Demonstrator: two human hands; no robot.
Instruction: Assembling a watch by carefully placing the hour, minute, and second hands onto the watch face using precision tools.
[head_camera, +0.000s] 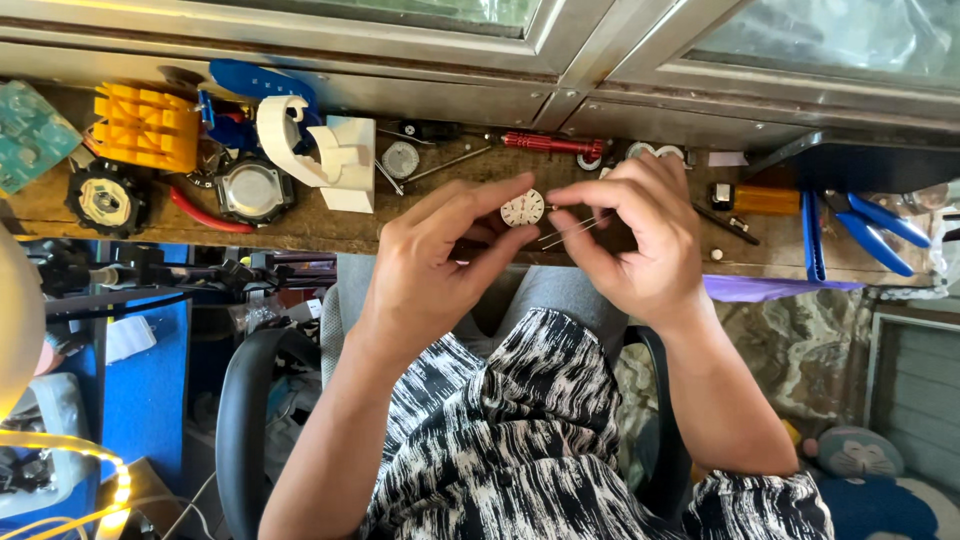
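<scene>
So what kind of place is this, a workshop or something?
Probably a small watch-repair bench: the left hand holds a watch dial, the right hand fine tweezers, with a watch case nearby.

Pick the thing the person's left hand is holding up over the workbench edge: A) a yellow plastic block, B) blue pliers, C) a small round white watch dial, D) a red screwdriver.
C: the left hand pinches a small round white watch dial in its fingers, while the right hand brings thin tweezers to it.
</scene>
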